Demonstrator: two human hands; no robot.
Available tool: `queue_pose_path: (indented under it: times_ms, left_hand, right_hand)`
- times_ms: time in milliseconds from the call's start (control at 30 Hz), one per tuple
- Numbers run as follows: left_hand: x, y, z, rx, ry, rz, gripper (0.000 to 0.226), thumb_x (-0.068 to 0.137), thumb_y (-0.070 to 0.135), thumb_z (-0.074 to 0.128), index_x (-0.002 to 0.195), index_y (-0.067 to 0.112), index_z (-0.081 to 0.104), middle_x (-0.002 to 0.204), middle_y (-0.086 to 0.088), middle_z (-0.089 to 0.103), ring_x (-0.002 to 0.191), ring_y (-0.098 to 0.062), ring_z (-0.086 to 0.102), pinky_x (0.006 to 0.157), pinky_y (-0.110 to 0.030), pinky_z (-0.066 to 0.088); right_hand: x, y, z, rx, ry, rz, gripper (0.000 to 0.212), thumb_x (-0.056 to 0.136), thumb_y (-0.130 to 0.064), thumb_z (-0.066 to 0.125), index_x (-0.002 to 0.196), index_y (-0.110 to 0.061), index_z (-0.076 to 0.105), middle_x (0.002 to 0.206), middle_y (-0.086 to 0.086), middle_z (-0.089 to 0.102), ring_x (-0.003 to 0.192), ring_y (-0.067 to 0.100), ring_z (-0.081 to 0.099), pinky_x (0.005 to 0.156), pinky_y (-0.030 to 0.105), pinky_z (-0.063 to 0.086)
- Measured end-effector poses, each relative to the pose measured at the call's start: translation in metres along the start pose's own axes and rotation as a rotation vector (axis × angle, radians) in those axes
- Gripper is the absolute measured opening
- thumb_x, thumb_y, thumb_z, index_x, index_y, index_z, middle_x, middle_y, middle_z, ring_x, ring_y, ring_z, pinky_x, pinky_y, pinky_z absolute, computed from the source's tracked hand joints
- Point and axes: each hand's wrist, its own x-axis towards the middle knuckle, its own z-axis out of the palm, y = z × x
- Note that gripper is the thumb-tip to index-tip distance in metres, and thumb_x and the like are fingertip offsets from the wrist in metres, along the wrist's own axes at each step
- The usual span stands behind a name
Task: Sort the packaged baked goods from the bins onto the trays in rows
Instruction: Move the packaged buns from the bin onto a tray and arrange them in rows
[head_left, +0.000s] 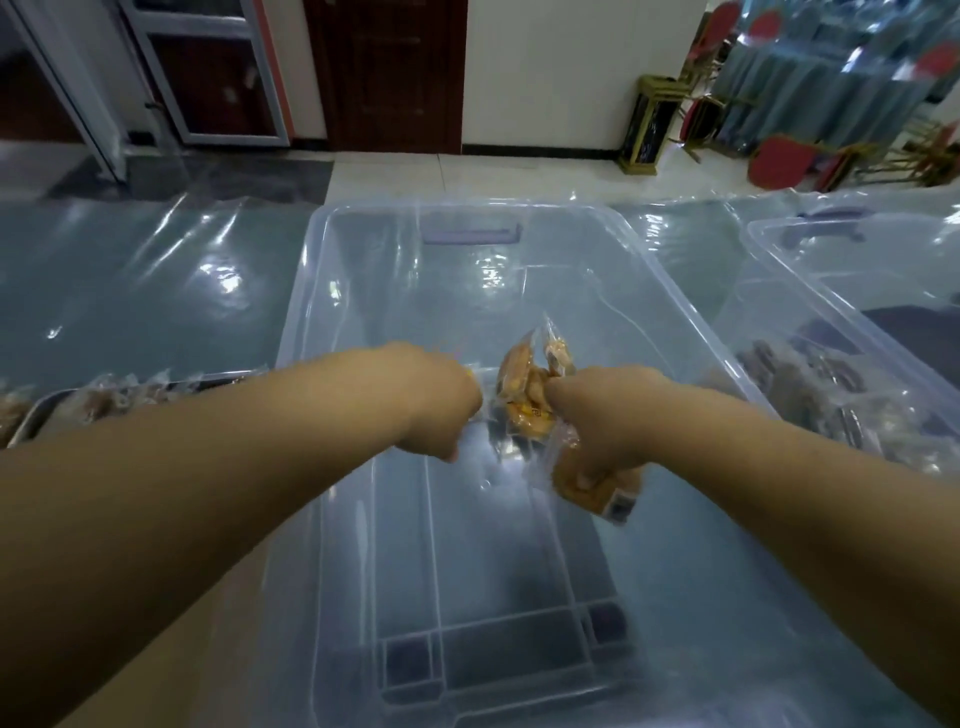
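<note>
Clutching golden-brown pastries (524, 397) in clear wrappers, the right grip (605, 415) hangs over the bin (310, 291) (left grip (441, 400): cannot tell).

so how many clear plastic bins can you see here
2. The centre bin lies straight ahead, where the right hand grips packaged pastries; a second bin at the right edge, partly cut off, with darker packaged goods inside. Others may sit out of frame.

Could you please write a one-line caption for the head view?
Right hand grips wrapped pastries over a clear bin, left hand alongside.
</note>
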Motion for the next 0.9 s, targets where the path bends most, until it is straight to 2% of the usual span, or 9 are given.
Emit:
queue_pose_path:
  times_ms: [133,233,333,467,633,733,833,900]
  left_hand:
    - [0.049,-0.001,-0.015,-0.006,-0.012,-0.11,0.026,0.09,0.024,0.05,0.113,0.014,0.057,0.117,-0.006,0.058,0.098,-0.027,0.055,0.07,-0.034,0.041]
    - [0.085,-0.002,-0.004,-0.124,-0.05,-0.234,0.032,0.086,0.013,0.049,0.117,0.011,0.056,0.126,-0.01,0.055,0.107,-0.031,0.056,0.09,-0.042,0.047]
    - [0.116,0.0,0.021,-0.288,-0.08,-0.337,0.041,0.085,0.014,0.051,0.126,0.009,0.049,0.134,-0.012,0.05,0.119,-0.035,0.05,0.098,-0.049,0.043]
    - [0.144,0.01,0.054,-0.453,-0.078,-0.412,0.049,0.087,0.011,0.051,0.133,0.006,0.035,0.139,-0.015,0.043,0.125,-0.038,0.043,0.1,-0.054,0.038]
    - [0.158,0.017,0.081,-0.701,0.116,-0.487,0.04,0.089,0.011,0.045,0.128,0.009,0.037,0.13,-0.019,0.046,0.118,-0.037,0.046,0.096,-0.045,0.042]
    - [0.164,0.019,0.081,-0.823,0.2,-0.541,0.033,0.09,0.016,0.045,0.122,0.017,0.041,0.127,-0.021,0.038,0.106,-0.039,0.048,0.091,-0.042,0.041]
    - [0.167,0.018,0.074,-0.951,0.27,-0.558,0.027,0.089,0.015,0.047,0.115,0.022,0.049,0.123,-0.014,0.028,0.084,-0.034,0.045,0.081,-0.037,0.041]
    - [0.163,0.015,0.066,-0.962,0.336,-0.538,0.02,0.089,0.02,0.046,0.104,0.024,0.058,0.117,-0.009,0.029,0.082,-0.031,0.047,0.076,-0.037,0.038]
  right_hand:
    - [-0.013,0.02,-0.025,0.092,0.105,0.159,0.059,0.063,-0.044,0.079,0.1,-0.021,0.038,0.077,-0.004,0.047,0.074,0.021,0.053,0.054,0.029,0.039]
    - [-0.014,0.027,-0.022,0.138,0.131,0.206,0.063,0.067,-0.041,0.077,0.111,-0.02,0.037,0.092,0.0,0.056,0.082,0.024,0.056,0.06,0.031,0.045]
    - [-0.01,0.029,-0.011,0.186,0.083,0.214,0.054,0.077,-0.035,0.069,0.122,-0.022,0.042,0.105,0.003,0.056,0.092,0.025,0.056,0.073,0.035,0.047]
    - [-0.004,0.033,-0.005,0.167,0.042,0.218,0.041,0.083,-0.032,0.064,0.118,-0.021,0.047,0.095,0.002,0.047,0.085,0.024,0.049,0.07,0.034,0.044]
    - [0.004,0.033,-0.003,0.169,0.02,0.221,0.04,0.084,-0.03,0.064,0.12,-0.02,0.049,0.095,0.001,0.049,0.088,0.023,0.055,0.071,0.033,0.048]
    - [0.007,0.033,-0.001,0.164,0.011,0.226,0.038,0.085,-0.031,0.064,0.119,-0.02,0.052,0.095,0.001,0.052,0.087,0.022,0.056,0.072,0.032,0.05]
    - [0.008,0.033,0.001,0.139,0.021,0.234,0.032,0.085,-0.031,0.062,0.114,-0.02,0.055,0.09,0.0,0.053,0.081,0.021,0.055,0.062,0.03,0.045]
    - [0.008,0.032,0.0,0.114,0.021,0.238,0.03,0.085,-0.031,0.062,0.112,-0.02,0.056,0.086,-0.001,0.051,0.078,0.02,0.053,0.055,0.029,0.039]
